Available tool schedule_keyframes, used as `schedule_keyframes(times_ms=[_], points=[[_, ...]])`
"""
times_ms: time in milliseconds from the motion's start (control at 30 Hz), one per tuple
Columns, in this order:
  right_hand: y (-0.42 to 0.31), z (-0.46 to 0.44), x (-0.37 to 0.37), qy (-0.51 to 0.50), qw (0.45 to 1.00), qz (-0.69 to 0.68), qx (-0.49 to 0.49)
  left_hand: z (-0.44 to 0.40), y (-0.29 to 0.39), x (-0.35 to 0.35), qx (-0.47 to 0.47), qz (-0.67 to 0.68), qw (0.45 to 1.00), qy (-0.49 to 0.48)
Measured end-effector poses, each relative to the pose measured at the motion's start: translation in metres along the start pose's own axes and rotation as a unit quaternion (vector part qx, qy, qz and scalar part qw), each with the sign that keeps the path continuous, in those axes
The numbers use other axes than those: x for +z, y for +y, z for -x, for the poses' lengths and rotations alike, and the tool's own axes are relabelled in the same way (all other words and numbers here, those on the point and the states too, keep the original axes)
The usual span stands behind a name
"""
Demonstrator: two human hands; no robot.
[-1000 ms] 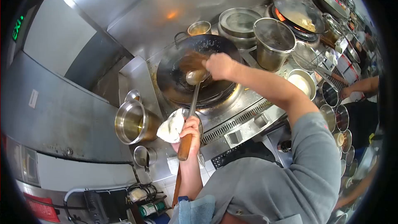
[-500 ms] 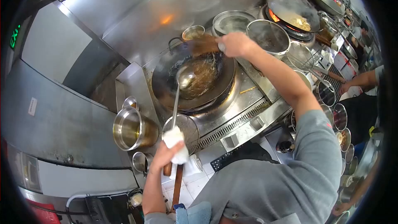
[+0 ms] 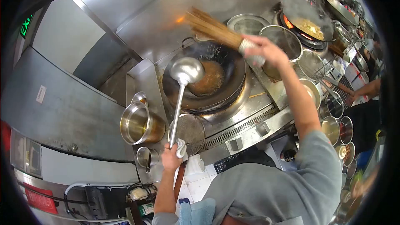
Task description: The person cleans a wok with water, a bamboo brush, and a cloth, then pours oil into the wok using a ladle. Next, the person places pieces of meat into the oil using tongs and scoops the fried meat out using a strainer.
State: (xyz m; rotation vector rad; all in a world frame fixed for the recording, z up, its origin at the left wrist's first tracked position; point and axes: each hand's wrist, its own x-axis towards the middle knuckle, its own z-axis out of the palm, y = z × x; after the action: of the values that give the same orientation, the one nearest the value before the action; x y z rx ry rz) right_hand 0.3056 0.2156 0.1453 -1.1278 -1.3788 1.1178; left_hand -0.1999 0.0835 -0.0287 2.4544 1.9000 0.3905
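Note:
My left hand (image 3: 170, 158) grips the long handle of a steel ladle (image 3: 187, 70), with a white cloth (image 3: 181, 148) beside the fingers. The ladle's bowl hangs over a large black wok (image 3: 233, 73), where brown liquid (image 3: 211, 79) lies in the bottom. In my right hand (image 3: 268, 53) is a bamboo wok brush (image 3: 216, 29), held by its wrapped end. Its bristles point left, above the wok's far rim. My fingers are closed around each handle.
Left of the wok stands a steel pot (image 3: 135, 123); a round strainer (image 3: 187, 131) lies in front. More strainers (image 3: 281, 43) sit to the right. Beyond them, a second wok (image 3: 308, 27) steams over flame. A co-worker's arm (image 3: 368, 89) reaches in at right.
The wok brush has come up out of the wok. The ladle's bowl has risen from the liquid toward me, and the left hand has moved slightly down. The view has shifted a little.

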Motion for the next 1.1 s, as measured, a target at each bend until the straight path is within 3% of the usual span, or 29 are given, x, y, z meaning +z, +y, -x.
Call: schedule_keyframes(times_ms=[67,100,233,333,400,433,467,533,567,600,667,733,833,867,933,967,1067,1100], points=[[0.013,0.01,0.014,-0.162,0.961,0.213,0.065,-0.008,0.016,0.007,0.031,0.074,0.996,0.043],[0.02,0.011,0.017,-0.145,0.955,0.223,0.134,-0.012,0.016,0.013,0.041,0.093,0.993,0.056],[-0.01,0.011,-0.015,-0.012,0.975,0.224,0.004,-0.014,0.018,0.009,0.026,0.193,0.979,0.06],[-0.031,0.023,0.011,0.044,0.997,0.014,-0.061,-0.02,0.032,0.01,0.025,0.249,0.966,0.066],[-0.006,0.012,0.027,-0.076,0.988,0.131,-0.008,-0.025,0.046,0.006,0.042,0.286,0.954,0.082],[0.003,0.004,0.036,-0.124,0.954,0.275,0.0,-0.022,0.048,0.003,0.022,0.272,0.959,0.079],[0.003,0.001,0.029,-0.128,0.944,0.255,0.163,-0.014,0.043,-0.005,0.014,0.262,0.962,0.081],[0.002,-0.005,0.014,-0.052,0.905,0.422,0.012,-0.001,0.029,-0.019,-0.007,0.25,0.963,0.103],[-0.01,-0.003,0.009,-0.037,0.893,0.448,0.021,0.008,0.014,-0.024,-0.023,0.232,0.968,0.097],[-0.022,-0.006,0.004,-0.057,0.908,0.414,0.013,0.014,0.005,-0.036,-0.04,0.195,0.973,0.114],[-0.055,-0.004,0.014,-0.105,0.877,0.469,0.004,0.022,-0.017,-0.062,-0.093,0.165,0.972,0.137],[-0.044,-0.021,0.028,-0.209,0.834,0.509,-0.041,0.022,-0.036,-0.094,-0.129,0.14,0.975,0.112],[-0.012,-0.064,0.095,-0.349,0.773,0.504,0.164,0.019,-0.066,-0.112,-0.15,0.046,0.979,0.133],[0.005,-0.083,0.12,-0.337,0.758,0.539,0.147,0.018,-0.078,-0.107,-0.178,0.041,0.974,0.133],[0.103,-0.146,0.141,-0.234,0.825,0.512,0.052,0.016,-0.09,-0.101,-0.216,0.105,0.964,0.113],[0.098,-0.134,0.166,-0.123,0.89,0.402,0.174,0.011,-0.093,-0.098,-0.233,0.138,0.956,0.11],[0.061,-0.086,0.185,-0.164,0.883,0.409,0.161,0.009,-0.092,-0.111,-0.292,0.202,0.933,0.063],[0.075,-0.086,0.169,-0.238,0.867,0.415,0.137,0.009,-0.096,-0.111,-0.281,0.184,0.94,0.058]])
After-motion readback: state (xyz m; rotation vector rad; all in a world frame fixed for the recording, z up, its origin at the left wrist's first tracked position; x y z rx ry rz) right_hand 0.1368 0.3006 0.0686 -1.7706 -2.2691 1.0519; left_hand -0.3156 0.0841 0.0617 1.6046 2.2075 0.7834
